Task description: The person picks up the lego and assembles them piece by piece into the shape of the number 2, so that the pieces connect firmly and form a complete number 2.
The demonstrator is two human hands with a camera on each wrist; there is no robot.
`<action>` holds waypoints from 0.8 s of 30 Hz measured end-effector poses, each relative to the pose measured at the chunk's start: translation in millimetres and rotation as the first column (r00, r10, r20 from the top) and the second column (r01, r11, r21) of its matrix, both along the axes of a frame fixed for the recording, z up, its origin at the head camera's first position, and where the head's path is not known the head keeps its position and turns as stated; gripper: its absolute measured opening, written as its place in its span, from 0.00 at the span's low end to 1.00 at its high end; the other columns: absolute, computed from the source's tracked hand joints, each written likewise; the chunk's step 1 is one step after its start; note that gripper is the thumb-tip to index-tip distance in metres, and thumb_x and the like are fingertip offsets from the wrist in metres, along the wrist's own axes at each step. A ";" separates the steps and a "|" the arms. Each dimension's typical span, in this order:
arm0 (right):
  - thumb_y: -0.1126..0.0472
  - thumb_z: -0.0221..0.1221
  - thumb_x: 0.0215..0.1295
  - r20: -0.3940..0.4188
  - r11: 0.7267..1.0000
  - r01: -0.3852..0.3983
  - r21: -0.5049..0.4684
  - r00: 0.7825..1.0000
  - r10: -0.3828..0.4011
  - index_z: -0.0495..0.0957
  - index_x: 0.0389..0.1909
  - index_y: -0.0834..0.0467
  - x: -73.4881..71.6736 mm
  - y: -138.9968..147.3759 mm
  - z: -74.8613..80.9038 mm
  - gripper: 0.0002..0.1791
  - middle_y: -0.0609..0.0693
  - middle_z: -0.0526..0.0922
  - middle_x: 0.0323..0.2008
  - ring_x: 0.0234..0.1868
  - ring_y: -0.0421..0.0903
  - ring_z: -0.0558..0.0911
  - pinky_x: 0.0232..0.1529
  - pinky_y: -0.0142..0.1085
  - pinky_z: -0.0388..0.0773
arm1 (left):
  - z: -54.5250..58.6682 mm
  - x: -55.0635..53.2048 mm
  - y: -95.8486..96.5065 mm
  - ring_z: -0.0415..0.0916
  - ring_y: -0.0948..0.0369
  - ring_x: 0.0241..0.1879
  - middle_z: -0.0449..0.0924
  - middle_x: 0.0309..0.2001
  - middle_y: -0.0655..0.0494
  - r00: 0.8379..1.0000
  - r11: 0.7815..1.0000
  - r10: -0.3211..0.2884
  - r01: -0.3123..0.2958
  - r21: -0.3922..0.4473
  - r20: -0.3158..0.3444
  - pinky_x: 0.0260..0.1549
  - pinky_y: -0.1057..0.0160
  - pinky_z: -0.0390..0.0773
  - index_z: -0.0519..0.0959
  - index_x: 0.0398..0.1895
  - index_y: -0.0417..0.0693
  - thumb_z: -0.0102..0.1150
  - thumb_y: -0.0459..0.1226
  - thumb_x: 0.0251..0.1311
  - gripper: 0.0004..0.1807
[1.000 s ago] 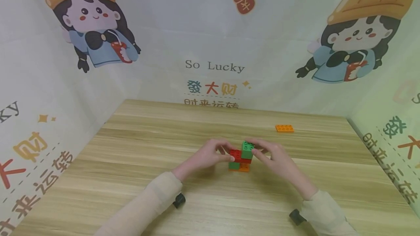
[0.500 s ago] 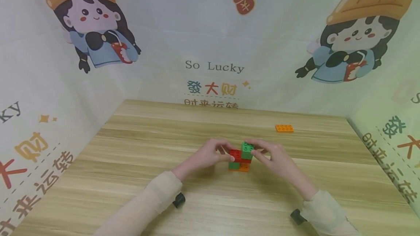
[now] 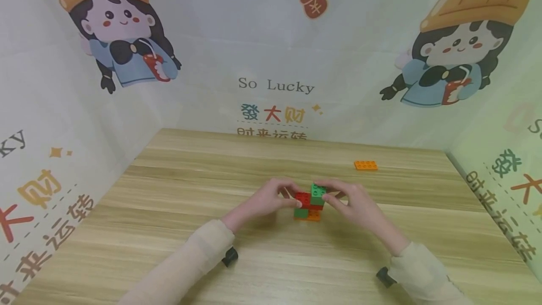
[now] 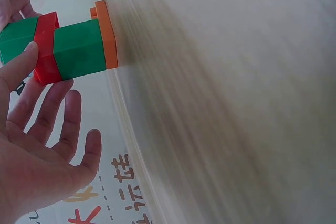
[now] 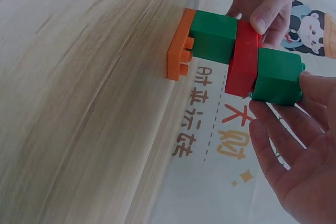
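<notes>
A small stack of toy building bricks stands on the table in the head view. At its base lies an orange plate [image 3: 314, 217], with a lower green brick [image 5: 212, 35] on its left part. Across that sits a red brick [image 5: 243, 61], whose right part overhangs the plate. My left hand [image 3: 271, 197] pinches the red brick between thumb and fingers. An upper green brick [image 3: 318, 194] is at the red brick's right end, held by the thumb and fingers of my right hand [image 3: 357, 204]. A narrow gap under one edge of it shows in the right wrist view.
Another orange plate [image 3: 366, 165] with studs lies farther back on the right. The wood-grain table [image 3: 203, 164] meets a printed cloth backdrop [image 3: 211, 51] at the back and both sides. A black wrist device [image 3: 230, 257] shows below the left sleeve.
Both hands keep their hold on the bricks, and the stack stays in place. Only a slight shift of the head view shows.
</notes>
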State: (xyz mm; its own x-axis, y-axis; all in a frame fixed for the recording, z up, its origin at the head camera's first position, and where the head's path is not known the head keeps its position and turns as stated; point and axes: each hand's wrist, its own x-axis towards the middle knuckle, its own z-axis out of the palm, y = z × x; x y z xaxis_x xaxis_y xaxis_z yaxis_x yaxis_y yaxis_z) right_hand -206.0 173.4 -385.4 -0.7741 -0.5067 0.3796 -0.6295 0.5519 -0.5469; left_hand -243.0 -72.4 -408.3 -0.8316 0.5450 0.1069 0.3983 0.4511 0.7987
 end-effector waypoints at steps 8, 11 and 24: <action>0.65 0.60 0.67 0.018 1.000 -0.030 0.010 0.999 0.030 0.78 0.58 0.60 -4.4 2.9 2.8 0.19 0.58 0.86 0.52 0.41 0.51 0.88 0.41 0.36 0.85 | -0.8 -3.5 1.4 0.78 0.64 0.36 0.86 0.42 0.56 1.000 1.000 -0.012 0.012 -0.001 -0.013 0.43 0.64 0.76 0.84 0.45 0.50 0.70 0.37 0.55 0.14; 0.64 0.60 0.67 0.054 0.999 -0.042 0.032 0.998 0.040 0.78 0.58 0.60 -7.8 4.1 5.2 0.19 0.58 0.86 0.52 0.42 0.50 0.88 0.43 0.36 0.85 | -1.2 -2.5 1.9 0.78 0.64 0.36 0.86 0.42 0.55 1.000 1.000 -0.013 0.013 0.000 -0.007 0.43 0.63 0.76 0.84 0.45 0.49 0.70 0.36 0.55 0.14; 0.64 0.60 0.68 0.253 0.989 -0.120 0.081 0.963 0.096 0.78 0.56 0.64 -21.0 4.5 25.0 0.17 0.61 0.86 0.51 0.51 0.55 0.86 0.49 0.41 0.84 | 1.6 -1.3 2.2 0.78 0.63 0.37 0.86 0.42 0.55 1.000 1.000 -0.010 0.010 -0.009 0.004 0.42 0.64 0.77 0.84 0.45 0.50 0.70 0.37 0.55 0.13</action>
